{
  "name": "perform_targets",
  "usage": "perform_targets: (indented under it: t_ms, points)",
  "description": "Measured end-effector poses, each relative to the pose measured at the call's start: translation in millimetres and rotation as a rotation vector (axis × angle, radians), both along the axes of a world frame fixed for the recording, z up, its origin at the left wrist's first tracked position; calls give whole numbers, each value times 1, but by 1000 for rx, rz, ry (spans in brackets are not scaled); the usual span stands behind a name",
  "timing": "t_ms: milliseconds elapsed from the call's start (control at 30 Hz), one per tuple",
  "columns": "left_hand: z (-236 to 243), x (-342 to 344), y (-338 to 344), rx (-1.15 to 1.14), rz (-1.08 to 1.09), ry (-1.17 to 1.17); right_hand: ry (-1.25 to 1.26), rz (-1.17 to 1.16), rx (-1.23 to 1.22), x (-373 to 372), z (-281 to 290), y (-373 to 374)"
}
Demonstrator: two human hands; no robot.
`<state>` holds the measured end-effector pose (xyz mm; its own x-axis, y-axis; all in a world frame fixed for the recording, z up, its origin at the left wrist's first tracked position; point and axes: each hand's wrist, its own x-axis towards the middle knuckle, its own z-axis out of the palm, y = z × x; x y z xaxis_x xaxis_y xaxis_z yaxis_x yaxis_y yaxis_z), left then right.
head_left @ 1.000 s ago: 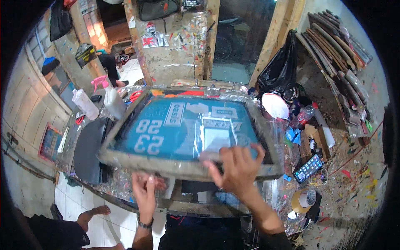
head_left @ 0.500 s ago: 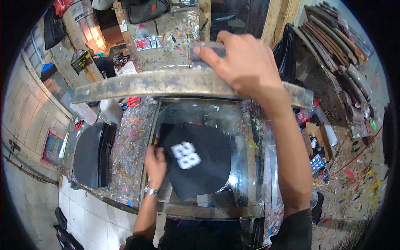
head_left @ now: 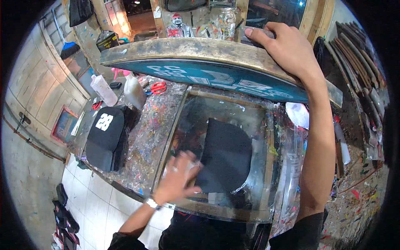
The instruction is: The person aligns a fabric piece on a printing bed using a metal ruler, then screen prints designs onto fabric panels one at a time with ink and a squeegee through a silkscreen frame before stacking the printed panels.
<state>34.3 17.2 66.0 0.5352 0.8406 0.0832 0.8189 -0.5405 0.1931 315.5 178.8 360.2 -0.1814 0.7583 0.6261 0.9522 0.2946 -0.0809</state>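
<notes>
My right hand (head_left: 287, 48) is closed round the upper edge of a wooden-framed printing screen (head_left: 216, 73), which stands tilted up with its teal mesh and pale stencil shapes facing down. A plain black cap-shaped fabric piece (head_left: 229, 154) lies on the glass plate (head_left: 260, 200) below the screen. Next to the piece's left edge, my left hand (head_left: 177, 177) hovers over or rests on the glass, fingers spread and slightly blurred. On the table to the left, a black piece with white printed figures (head_left: 106, 133) tops a stack of similar dark pieces.
Behind the stack stand a whitish bottle (head_left: 104, 90) and a spray bottle (head_left: 134, 91) with a pink head. Red-handled scissors (head_left: 158, 88) lie beside them on the paint-spattered table (head_left: 146, 133). Wooden-handled tools or rods (head_left: 354, 54) are racked at the far right.
The printed piece has gone from the glass to the stack on the left. My left hand is back over the glass, now open. The screen's teal underside shows; my view has shifted left.
</notes>
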Motion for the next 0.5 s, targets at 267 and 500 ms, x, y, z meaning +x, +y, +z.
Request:
perform_targets:
  t_ms: [267,500]
  points:
    - [-66,31,-14,-47,-125,-4,1,4,31,-1,-6,-10]
    - [-30,29,-18,9,-96,-363,16,119,201,-15,-53,-68]
